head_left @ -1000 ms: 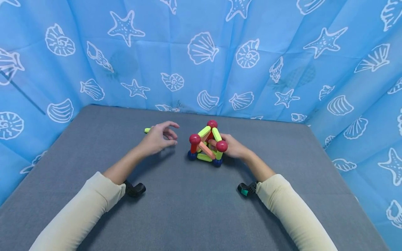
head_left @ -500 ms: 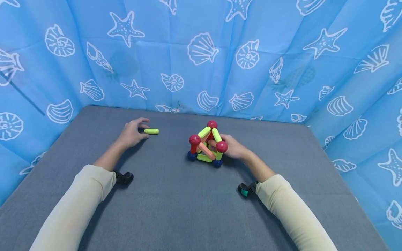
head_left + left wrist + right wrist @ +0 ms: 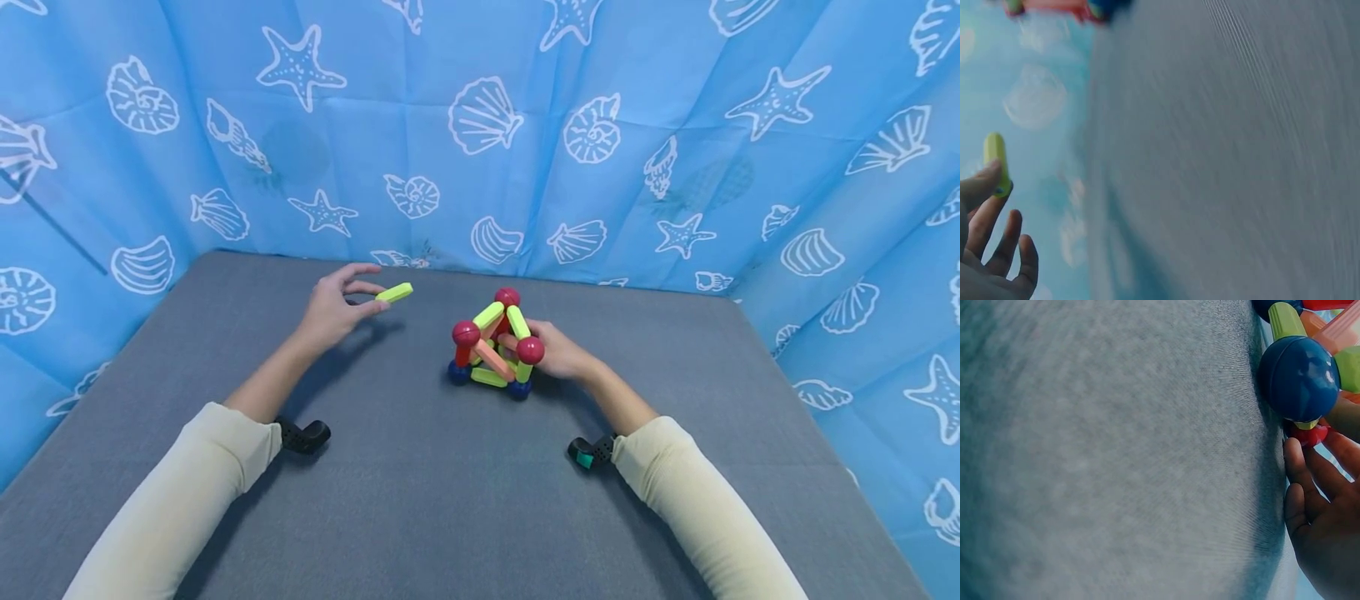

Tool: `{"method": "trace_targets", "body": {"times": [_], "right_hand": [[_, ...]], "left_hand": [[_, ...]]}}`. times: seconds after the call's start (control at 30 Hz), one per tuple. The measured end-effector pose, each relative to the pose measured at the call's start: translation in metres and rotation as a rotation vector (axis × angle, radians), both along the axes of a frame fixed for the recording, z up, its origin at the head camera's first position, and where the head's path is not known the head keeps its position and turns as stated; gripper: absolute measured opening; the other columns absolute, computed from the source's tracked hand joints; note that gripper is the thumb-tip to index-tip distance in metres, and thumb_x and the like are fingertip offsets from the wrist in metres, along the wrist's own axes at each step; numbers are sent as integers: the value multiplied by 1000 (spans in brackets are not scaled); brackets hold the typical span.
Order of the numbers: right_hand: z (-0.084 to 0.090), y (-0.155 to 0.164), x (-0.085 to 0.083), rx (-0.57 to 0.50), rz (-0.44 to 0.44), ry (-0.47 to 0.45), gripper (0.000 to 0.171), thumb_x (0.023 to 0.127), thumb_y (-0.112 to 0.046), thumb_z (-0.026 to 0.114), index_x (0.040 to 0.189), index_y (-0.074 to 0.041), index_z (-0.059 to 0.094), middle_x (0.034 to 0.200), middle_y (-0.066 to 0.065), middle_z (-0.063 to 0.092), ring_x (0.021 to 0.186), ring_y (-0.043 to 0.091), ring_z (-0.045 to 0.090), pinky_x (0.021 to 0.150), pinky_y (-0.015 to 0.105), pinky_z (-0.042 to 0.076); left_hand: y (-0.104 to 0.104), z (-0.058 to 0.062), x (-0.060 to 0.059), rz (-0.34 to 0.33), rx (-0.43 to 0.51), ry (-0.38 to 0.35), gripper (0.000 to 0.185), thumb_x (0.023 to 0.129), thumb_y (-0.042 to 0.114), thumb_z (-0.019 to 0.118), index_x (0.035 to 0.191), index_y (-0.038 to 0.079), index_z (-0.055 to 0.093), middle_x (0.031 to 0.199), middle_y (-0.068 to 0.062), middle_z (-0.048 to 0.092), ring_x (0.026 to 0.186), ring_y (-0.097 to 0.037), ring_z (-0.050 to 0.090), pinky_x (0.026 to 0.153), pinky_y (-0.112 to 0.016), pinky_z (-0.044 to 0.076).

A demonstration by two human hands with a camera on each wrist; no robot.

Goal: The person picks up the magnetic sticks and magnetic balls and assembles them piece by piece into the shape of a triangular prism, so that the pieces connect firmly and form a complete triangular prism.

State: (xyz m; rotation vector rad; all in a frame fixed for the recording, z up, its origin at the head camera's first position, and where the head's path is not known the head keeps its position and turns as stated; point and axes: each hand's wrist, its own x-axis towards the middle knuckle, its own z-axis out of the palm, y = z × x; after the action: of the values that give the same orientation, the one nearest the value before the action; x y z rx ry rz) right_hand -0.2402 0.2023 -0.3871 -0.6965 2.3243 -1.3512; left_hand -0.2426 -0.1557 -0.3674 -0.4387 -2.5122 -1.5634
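Left hand (image 3: 330, 307) pinches green stick (image 3: 394, 292); right hand (image 3: 558, 352) steadies structure (image 3: 495, 348).

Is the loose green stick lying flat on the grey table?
No, the left hand pinches the green stick above the table.

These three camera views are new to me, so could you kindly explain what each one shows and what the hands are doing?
No machine here: a person works with two bare hands and wears three cameras. The wide picture comes from the head and looks down on a grey table walled by a blue curtain printed with shells. The other two come from cameras strapped at each wrist, so they look tilted and blurred.

On the table stands a small toy frame of coloured sticks joined by red and blue balls. The right hand holds it from the side; the right wrist view shows a blue ball of the frame up close. The left hand pinches a loose yellow-green stick by one end, lifted off the table, apart from the frame.
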Motion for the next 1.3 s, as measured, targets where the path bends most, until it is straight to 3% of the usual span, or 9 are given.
{"method": "trace_targets", "body": {"times": [0.1,0.2,0.27,0.4,0.63,0.77,0.97,1.3], "right_hand": [[1,0,0,3,-4,0,27,104,-20,54,124,-3,59,99,15,63,91,29,59,82,38,49],[1,0,1,9,-8,7,27,104,-21,54,124,-4,59,99,15,63,91,29,59,82,38,49],[1,0,1,11,-8,12,27,104,-21,55,123,-3,60,98,14,63,90,28,59,82,38,49],[0,0,1,7,-8,8,27,104,-20,54,124,-4,59,97,14,63,90,27,59,82,37,49],[0,1,0,13,-7,24,30,103,-18,54,128,-2,58,102,15,65,92,26,60,84,36,50],[-1,2,-1,36,-11,48,27,102,-12,55,127,0,57,106,15,65,93,25,60,84,36,51],[-1,4,0,36,-5,45,29,102,-9,54,129,0,55,104,13,62,92,25,58,83,36,51],[-1,4,0,29,3,72,27,103,-11,52,128,0,56,97,12,61,87,24,57,79,35,50]], "left_hand": [[21,19,14,-63,68,50,54,87,9,77,137,5,55,108,-18,73,101,-28,66,73,-25,49],[40,29,25,-129,85,112,54,86,8,78,136,5,56,106,-13,74,100,-23,65,78,-32,50],[51,27,25,-175,93,157,55,84,11,80,134,8,57,104,-7,75,99,-18,65,81,-36,51],[72,32,34,-260,78,194,53,84,13,81,132,9,58,103,-3,75,105,-16,64,86,-47,48],[94,34,43,-370,-7,226,52,85,12,80,133,9,58,104,0,75,109,-16,63,93,-42,48],[102,33,45,-424,-36,218,52,85,10,79,133,5,58,104,-1,75,107,-17,66,97,-44,46],[109,31,44,-445,-80,246,51,85,8,79,131,1,59,104,-3,75,109,-19,64,97,-47,41],[112,18,43,-419,32,221,43,86,6,78,126,2,63,116,-12,68,103,-14,67,89,-36,53]]}}
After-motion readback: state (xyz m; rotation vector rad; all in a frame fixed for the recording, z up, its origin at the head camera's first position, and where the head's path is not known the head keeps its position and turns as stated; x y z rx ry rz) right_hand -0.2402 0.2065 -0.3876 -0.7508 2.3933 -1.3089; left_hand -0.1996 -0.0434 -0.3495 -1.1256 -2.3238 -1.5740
